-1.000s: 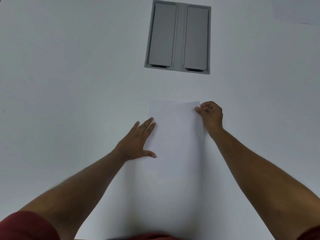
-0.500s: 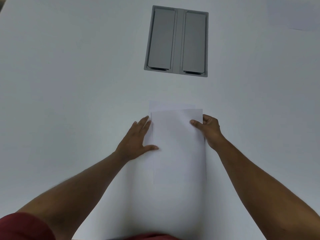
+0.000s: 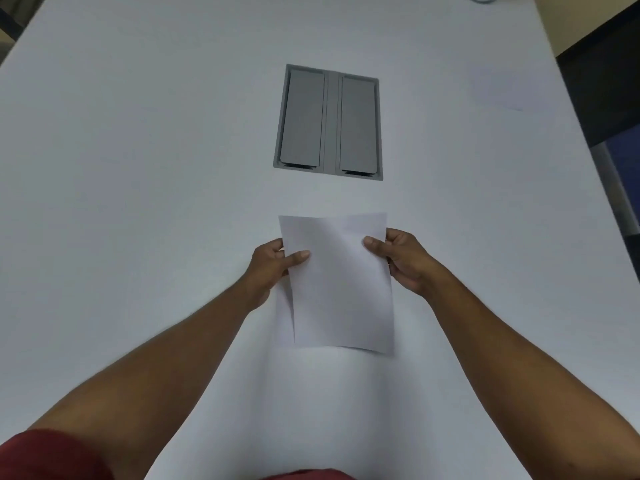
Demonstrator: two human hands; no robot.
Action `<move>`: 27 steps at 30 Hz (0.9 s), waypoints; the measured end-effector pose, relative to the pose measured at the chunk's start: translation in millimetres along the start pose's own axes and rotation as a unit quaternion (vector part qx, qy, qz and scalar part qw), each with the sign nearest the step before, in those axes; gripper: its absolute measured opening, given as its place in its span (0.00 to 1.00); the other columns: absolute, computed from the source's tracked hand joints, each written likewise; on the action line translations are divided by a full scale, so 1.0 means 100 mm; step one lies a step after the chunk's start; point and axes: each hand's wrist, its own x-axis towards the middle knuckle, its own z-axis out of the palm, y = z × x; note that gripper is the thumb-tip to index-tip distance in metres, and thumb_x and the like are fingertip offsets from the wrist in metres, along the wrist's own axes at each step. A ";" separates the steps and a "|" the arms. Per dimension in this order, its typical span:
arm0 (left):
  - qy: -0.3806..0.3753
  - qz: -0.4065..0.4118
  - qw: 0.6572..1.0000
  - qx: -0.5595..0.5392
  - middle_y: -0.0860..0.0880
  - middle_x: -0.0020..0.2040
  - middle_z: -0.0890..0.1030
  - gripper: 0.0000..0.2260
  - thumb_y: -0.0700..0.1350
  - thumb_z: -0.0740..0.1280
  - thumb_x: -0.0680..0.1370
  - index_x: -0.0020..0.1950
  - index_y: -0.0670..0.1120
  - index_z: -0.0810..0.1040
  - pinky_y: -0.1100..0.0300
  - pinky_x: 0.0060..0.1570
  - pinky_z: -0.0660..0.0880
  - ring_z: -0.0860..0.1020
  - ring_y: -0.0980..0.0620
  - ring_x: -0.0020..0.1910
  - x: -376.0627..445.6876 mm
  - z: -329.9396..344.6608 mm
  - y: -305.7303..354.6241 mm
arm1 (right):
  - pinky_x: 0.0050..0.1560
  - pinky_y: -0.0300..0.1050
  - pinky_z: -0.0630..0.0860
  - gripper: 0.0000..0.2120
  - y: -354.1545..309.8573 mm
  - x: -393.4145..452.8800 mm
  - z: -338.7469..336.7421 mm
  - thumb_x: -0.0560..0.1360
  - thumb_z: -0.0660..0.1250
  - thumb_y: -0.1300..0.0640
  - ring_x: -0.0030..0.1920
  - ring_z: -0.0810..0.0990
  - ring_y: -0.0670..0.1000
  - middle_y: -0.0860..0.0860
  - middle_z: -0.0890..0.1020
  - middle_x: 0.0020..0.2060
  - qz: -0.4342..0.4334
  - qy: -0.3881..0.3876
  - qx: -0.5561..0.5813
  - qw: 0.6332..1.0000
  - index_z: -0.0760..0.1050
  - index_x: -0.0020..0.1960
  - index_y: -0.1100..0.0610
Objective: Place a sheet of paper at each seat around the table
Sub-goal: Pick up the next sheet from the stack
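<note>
Now both the left hand point(image 3: 273, 268) and right hand point(image 3: 403, 261) pinch one sheet of paper point(image 3: 341, 289) in their fingers above the tabletop point(image 3: 138, 168), likely next carrying it to a seat.

Paper sheet point(image 3: 341, 289): thin, matt white, slightly curled. Table point(image 3: 138, 168): smooth matt white top. Hatch point(image 3: 329, 123) in table: grey, matt, looks like plastic/metal. Sleeve point(image 3: 45, 455): red cloth.

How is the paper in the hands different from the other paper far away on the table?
The held sheet is pinched by the left hand and right hand; the far sheet lies untouched. The held sheet curves and shows clearly; the far sheet lies flat and looks faint against the table. Both are plain white.
</note>
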 end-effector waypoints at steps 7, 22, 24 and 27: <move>0.010 0.003 0.999 -0.048 0.39 0.58 0.89 0.17 0.47 0.79 0.78 0.61 0.37 0.87 0.46 0.57 0.86 0.87 0.36 0.58 -0.25 0.00 0.24 | 0.67 0.60 0.81 0.45 0.29 -0.38 0.04 0.64 0.82 0.34 0.64 0.85 0.60 0.59 0.86 0.65 0.030 -0.014 0.032 0.999 0.78 0.71 0.60; 0.018 0.036 0.999 -0.015 0.40 0.57 0.89 0.19 0.48 0.79 0.78 0.60 0.33 0.84 0.43 0.59 0.82 0.86 0.44 0.50 -0.37 0.48 0.40 | 0.64 0.60 0.83 0.17 1.20 -1.63 0.07 0.76 0.79 0.56 0.61 0.87 0.61 0.57 0.89 0.58 0.014 0.141 -0.001 0.990 0.85 0.63 0.59; -0.002 0.043 0.999 0.010 0.41 0.55 0.89 0.21 0.48 0.79 0.78 0.59 0.32 0.83 0.45 0.56 0.81 0.85 0.45 0.49 -0.37 0.67 0.37 | 0.61 0.61 0.85 0.15 1.24 -1.81 -0.01 0.77 0.78 0.56 0.59 0.88 0.61 0.57 0.89 0.57 0.003 0.175 0.016 0.984 0.85 0.63 0.59; -0.026 0.050 0.995 0.082 0.42 0.52 0.90 0.10 0.48 0.78 0.79 0.52 0.40 0.89 0.47 0.51 0.80 0.86 0.45 0.47 -0.36 0.96 0.25 | 0.56 0.58 0.86 0.13 1.38 -2.09 -0.14 0.78 0.77 0.58 0.56 0.89 0.59 0.55 0.90 0.55 -0.010 0.223 0.029 0.974 0.85 0.62 0.58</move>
